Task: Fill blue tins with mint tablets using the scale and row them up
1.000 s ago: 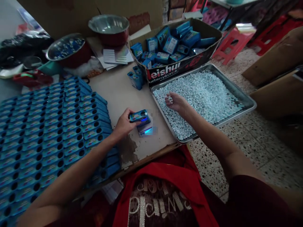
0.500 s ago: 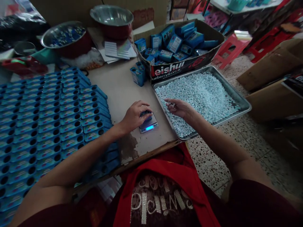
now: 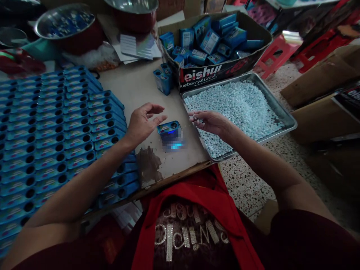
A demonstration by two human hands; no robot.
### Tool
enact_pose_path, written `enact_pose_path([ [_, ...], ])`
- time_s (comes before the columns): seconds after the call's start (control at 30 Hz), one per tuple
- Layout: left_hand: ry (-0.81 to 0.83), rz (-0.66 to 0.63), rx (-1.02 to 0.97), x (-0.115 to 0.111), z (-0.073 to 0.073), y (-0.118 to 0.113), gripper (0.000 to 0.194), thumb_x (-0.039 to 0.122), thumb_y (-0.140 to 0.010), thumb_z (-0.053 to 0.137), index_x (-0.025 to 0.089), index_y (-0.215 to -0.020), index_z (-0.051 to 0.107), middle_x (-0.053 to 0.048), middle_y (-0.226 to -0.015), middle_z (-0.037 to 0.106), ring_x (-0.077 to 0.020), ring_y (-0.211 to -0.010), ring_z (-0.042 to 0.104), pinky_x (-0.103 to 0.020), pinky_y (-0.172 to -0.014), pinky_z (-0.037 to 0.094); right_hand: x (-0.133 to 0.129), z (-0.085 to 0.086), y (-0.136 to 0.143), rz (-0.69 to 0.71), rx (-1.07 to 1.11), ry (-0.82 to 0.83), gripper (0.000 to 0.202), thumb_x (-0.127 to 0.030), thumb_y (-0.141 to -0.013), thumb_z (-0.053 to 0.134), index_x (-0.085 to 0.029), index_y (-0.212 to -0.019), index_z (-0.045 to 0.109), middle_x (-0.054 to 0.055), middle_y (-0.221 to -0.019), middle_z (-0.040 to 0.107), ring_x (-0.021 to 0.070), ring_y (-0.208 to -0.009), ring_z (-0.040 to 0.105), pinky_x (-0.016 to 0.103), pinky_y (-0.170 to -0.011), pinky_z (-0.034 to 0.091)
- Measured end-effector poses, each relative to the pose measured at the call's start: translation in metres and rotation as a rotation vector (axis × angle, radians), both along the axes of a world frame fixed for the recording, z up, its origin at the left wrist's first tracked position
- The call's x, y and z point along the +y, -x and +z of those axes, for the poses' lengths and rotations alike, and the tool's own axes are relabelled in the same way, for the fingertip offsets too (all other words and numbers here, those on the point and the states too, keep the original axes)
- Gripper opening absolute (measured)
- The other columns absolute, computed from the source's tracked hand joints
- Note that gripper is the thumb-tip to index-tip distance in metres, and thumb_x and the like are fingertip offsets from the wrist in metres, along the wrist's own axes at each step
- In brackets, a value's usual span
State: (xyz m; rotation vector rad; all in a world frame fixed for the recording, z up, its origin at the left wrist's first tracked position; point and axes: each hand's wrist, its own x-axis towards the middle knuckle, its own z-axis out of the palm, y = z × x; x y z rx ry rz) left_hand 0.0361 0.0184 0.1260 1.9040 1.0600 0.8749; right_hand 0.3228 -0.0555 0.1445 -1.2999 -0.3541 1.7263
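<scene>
A blue flat box with a round hole in its top point(image 3: 164, 128) stands on a small digital scale point(image 3: 172, 145) with a lit display. My left hand point(image 3: 144, 122) hovers just left of the box, fingers apart and nothing in them. Over the near left edge of a metal tray point(image 3: 292, 125) is my right hand point(image 3: 210, 122), its fingers curled around a few pale pellets point(image 3: 200, 120). Many more small pale blue-white pellets point(image 3: 239, 108) fill the tray.
Rows of blue boxes point(image 3: 56, 138) cover the table's left side. Two blue containers point(image 3: 162, 80) stand beside a carton point(image 3: 201, 77) of blue boxes. Metal bowls point(image 3: 69, 30) sit at the back. Red stools point(image 3: 277, 54) and cardboard boxes point(image 3: 320, 78) are on the right.
My left hand has let go of the blue box on the scale and moved left and up. My right hand has shifted a little left, towards the scale, with its pellets.
</scene>
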Motion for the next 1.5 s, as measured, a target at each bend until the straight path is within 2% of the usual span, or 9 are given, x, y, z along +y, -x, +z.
enact_pose_path([
  [0.27,0.07,-0.016,-0.031,-0.009,-0.018,-0.005,0.045,0.049,-0.092,0.09,0.023,-0.125,0.075,-0.01,-0.124,0.084,-0.0272,-0.119,0.079,-0.047,-0.109,0.063,-0.005,0.001,0.013,0.256,-0.137,-0.133,0.019,-0.014,-0.113,0.073,-0.009,-0.096,0.082,0.002,-0.066,0.069,0.0045,-0.047,0.046,0.012,-0.04,0.029],
  [0.53,0.097,-0.147,-0.041,-0.01,-0.027,-0.005,0.063,0.062,-0.086,0.092,0.023,-0.131,0.072,-0.012,-0.132,0.085,-0.0354,-0.131,0.078,-0.056,-0.122,0.055,0.005,0.013,0.026,0.391,-0.302,-0.288,0.03,-0.029,-0.092,0.103,-0.015,-0.089,0.077,0.0,-0.068,0.07,0.0056,-0.054,0.051,0.014,-0.047,0.037],
  [0.77,0.071,-0.267,0.16,-0.009,-0.032,-0.002,0.091,0.048,-0.061,0.107,0.024,-0.139,0.066,-0.014,-0.14,0.078,-0.0384,-0.132,0.076,-0.054,-0.119,0.059,0.011,0.018,0.031,0.374,-0.347,-0.283,0.029,-0.031,-0.092,0.104,-0.016,-0.094,0.079,0.001,-0.074,0.073,0.0075,-0.062,0.057,0.015,-0.051,0.04],
  [0.9,0.06,-0.198,0.209,-0.005,-0.042,0.0,0.075,0.037,-0.059,0.105,0.024,-0.125,0.072,-0.008,-0.125,0.081,-0.033,-0.115,0.078,-0.046,-0.106,0.062,0.013,0.02,0.017,0.338,-0.392,-0.316,0.023,-0.031,-0.095,0.098,-0.016,-0.1,0.081,0.001,-0.077,0.074,0.0085,-0.063,0.057,0.018,-0.055,0.043],
  [1.03,0.172,-0.158,0.149,-0.001,-0.056,0.002,0.057,0.047,-0.064,0.105,0.024,-0.109,0.078,-0.001,-0.096,0.08,-0.0258,-0.088,0.075,-0.038,-0.085,0.062,0.018,0.016,-0.024,0.307,-0.665,-0.433,0.011,-0.026,-0.097,0.086,-0.018,-0.105,0.084,0.004,-0.092,0.079,0.0142,-0.08,0.069,0.027,-0.076,0.057],
  [1.17,0.113,-0.159,-0.014,0.0,-0.053,0.001,0.06,0.06,-0.074,0.102,0.022,-0.117,0.082,-0.007,-0.112,0.083,-0.0281,-0.1,0.078,-0.038,-0.088,0.065,0.013,-0.004,-0.057,0.295,-1.129,-0.538,0.027,-0.012,-0.082,0.089,-0.02,-0.108,0.089,0.012,-0.138,0.083,0.0307,-0.138,0.073,0.047,-0.122,0.055],
  [1.23,-0.083,-0.158,0.011,0.002,-0.041,-0.001,0.048,0.052,-0.084,0.097,0.023,-0.12,0.084,-0.009,-0.117,0.083,-0.0295,-0.108,0.077,-0.041,-0.094,0.066,0.006,-0.016,-0.055,0.229,-1.048,-0.501,0.027,-0.015,-0.089,0.088,-0.022,-0.115,0.087,0.011,-0.137,0.084,0.0293,-0.134,0.077,0.049,-0.122,0.058],
  [1.33,-0.462,-0.187,0.205,0.003,-0.017,-0.008,0.03,0.032,-0.094,0.085,0.027,-0.124,0.086,-0.008,-0.109,0.08,-0.0311,-0.108,0.074,-0.048,-0.102,0.062,-0.004,-0.024,-0.031,0.13,-0.59,-0.34,0.013,-0.028,-0.112,0.073,-0.019,-0.117,0.081,0.008,-0.106,0.087,0.0202,-0.09,0.083,0.037,-0.092,0.07],
  [1.5,-0.823,-0.245,0.336,-0.002,0.0,-0.042,0.043,0.018,-0.1,0.07,0.034,-0.137,0.085,-0.01,-0.121,0.08,-0.0337,-0.113,0.069,-0.054,-0.109,0.055,-0.012,-0.01,0.004,0.013,0.017,-0.148,0.044,-0.038,-0.129,0.041,-0.017,-0.105,0.073,0.012,-0.093,0.085,0.0201,-0.081,0.085,0.032,-0.083,0.071],
])
